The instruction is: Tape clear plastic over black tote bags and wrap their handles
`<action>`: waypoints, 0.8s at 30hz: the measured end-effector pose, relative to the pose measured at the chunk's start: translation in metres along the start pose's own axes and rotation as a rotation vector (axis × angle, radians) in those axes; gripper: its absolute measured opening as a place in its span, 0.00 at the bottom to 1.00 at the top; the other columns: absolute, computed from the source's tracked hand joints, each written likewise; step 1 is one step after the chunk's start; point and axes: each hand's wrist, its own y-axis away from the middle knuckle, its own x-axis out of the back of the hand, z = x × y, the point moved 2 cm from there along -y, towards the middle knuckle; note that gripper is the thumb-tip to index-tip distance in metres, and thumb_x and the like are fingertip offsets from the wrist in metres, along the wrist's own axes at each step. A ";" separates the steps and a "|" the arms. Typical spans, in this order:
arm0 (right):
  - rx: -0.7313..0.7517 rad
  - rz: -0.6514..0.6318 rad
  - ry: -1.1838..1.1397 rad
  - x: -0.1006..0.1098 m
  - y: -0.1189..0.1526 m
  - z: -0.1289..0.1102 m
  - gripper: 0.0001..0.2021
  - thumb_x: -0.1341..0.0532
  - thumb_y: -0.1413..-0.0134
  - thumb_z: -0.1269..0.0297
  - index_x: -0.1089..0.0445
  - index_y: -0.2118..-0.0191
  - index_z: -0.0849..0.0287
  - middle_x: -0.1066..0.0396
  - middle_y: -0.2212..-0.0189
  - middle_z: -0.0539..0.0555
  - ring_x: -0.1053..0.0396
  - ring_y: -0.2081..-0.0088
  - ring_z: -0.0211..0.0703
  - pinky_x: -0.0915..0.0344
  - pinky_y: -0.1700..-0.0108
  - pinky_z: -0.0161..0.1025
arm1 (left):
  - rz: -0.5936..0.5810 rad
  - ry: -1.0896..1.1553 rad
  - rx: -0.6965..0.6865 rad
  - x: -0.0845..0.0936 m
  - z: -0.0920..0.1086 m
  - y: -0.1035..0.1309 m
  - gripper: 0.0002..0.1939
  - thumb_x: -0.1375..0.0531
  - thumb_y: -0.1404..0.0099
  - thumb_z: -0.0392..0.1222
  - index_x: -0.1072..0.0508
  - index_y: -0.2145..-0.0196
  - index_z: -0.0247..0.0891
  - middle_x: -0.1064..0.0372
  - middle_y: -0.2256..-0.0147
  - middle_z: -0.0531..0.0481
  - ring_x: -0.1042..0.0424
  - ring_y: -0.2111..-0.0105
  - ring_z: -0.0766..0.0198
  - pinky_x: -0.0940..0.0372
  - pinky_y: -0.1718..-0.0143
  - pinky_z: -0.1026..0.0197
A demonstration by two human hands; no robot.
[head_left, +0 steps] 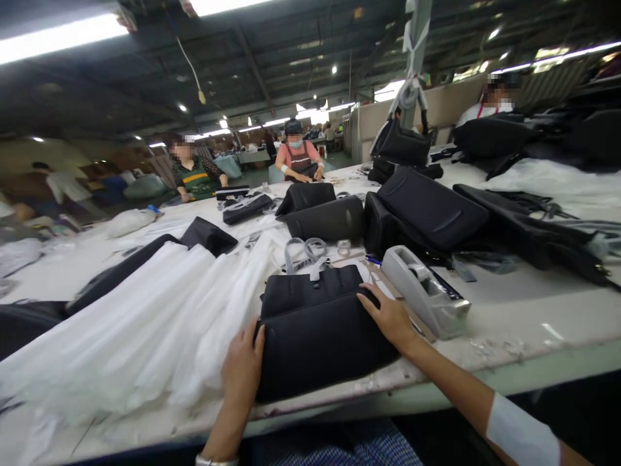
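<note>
A black handbag [320, 343] lies on the table's front part, its flap side up and a small strap tab at its far edge. My left hand [242, 362] grips its left side, thumb on top and the other fingers partly hidden at the edge. On the upper right corner, my right hand [391, 317] holds the bag with thumb and fingers over the edge. Grey wrapped handles [305, 252] lie just beyond the bag. A grey tape dispenser [422, 291] stands right of my right hand, with a blue pen [372, 260] close by.
White foam sheets [160, 317] spread out at the left. More black bags [431, 207] are piled across the middle and right of the white table [528, 330]. Clear plastic [548, 181] lies at the far right. Co-workers [298, 155] are at the far side.
</note>
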 end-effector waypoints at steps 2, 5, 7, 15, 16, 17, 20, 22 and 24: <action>0.045 0.009 0.091 0.001 0.003 0.004 0.24 0.52 0.34 0.46 0.33 0.43 0.52 0.22 0.61 0.57 0.23 0.66 0.54 0.29 0.63 0.48 | 0.066 -0.073 -0.211 0.003 0.016 0.003 0.20 0.51 0.28 0.43 0.31 0.43 0.40 0.39 0.39 0.40 0.39 0.39 0.47 0.41 0.41 0.44; 0.205 0.092 0.188 0.010 0.003 -0.001 0.21 0.52 0.34 0.52 0.29 0.47 0.56 0.26 0.51 0.63 0.26 0.55 0.59 0.29 0.57 0.54 | -0.083 -0.070 -0.504 -0.007 0.039 0.008 0.21 0.50 0.28 0.44 0.36 0.39 0.45 0.43 0.36 0.47 0.46 0.35 0.53 0.49 0.35 0.43; 0.335 0.166 0.221 0.018 0.001 -0.014 0.19 0.49 0.35 0.56 0.27 0.49 0.57 0.38 0.39 0.65 0.36 0.43 0.66 0.34 0.48 0.61 | -0.198 -0.052 -0.541 -0.017 0.046 0.011 0.23 0.50 0.28 0.48 0.39 0.37 0.48 0.42 0.36 0.49 0.46 0.35 0.53 0.50 0.36 0.39; 0.600 -0.206 -0.221 -0.022 -0.028 -0.108 0.16 0.45 0.37 0.59 0.28 0.48 0.55 0.26 0.50 0.57 0.30 0.47 0.53 0.32 0.44 0.54 | -0.186 0.031 -0.493 -0.024 0.042 0.016 0.24 0.52 0.27 0.52 0.41 0.36 0.49 0.44 0.35 0.50 0.47 0.35 0.53 0.54 0.34 0.39; 0.554 -0.291 -0.289 -0.035 -0.038 -0.122 0.16 0.45 0.37 0.58 0.27 0.50 0.56 0.24 0.53 0.58 0.26 0.51 0.52 0.29 0.48 0.51 | -0.178 0.049 -0.485 -0.024 0.041 0.016 0.24 0.52 0.28 0.53 0.40 0.36 0.49 0.45 0.35 0.50 0.47 0.35 0.53 0.54 0.34 0.39; 0.491 -0.366 -0.349 -0.049 -0.050 -0.138 0.15 0.45 0.37 0.58 0.27 0.52 0.57 0.23 0.56 0.58 0.24 0.56 0.51 0.27 0.52 0.49 | -0.170 0.068 -0.475 -0.024 0.040 0.016 0.25 0.52 0.28 0.53 0.40 0.36 0.50 0.45 0.35 0.51 0.47 0.35 0.53 0.54 0.34 0.39; 0.179 -0.556 -0.461 -0.093 -0.094 -0.185 0.14 0.44 0.38 0.59 0.28 0.53 0.60 0.22 0.66 0.57 0.24 0.70 0.44 0.26 0.66 0.40 | -0.164 0.125 -0.449 -0.025 0.037 0.015 0.25 0.52 0.28 0.56 0.40 0.37 0.52 0.44 0.35 0.52 0.47 0.35 0.53 0.54 0.33 0.40; -0.044 -0.666 -0.443 -0.123 -0.120 -0.213 0.10 0.41 0.40 0.62 0.27 0.60 0.61 0.24 0.74 0.55 0.27 0.76 0.41 0.29 0.73 0.36 | -0.175 0.165 -0.439 -0.025 0.035 0.014 0.25 0.52 0.28 0.56 0.40 0.36 0.53 0.45 0.35 0.53 0.47 0.35 0.54 0.55 0.33 0.40; -0.157 -0.731 -0.422 -0.149 -0.139 -0.234 0.08 0.37 0.45 0.63 0.28 0.70 0.63 0.27 0.80 0.55 0.31 0.81 0.40 0.34 0.79 0.35 | -0.188 0.197 -0.433 -0.025 0.033 0.013 0.26 0.53 0.28 0.57 0.41 0.36 0.53 0.47 0.34 0.53 0.48 0.34 0.54 0.56 0.32 0.40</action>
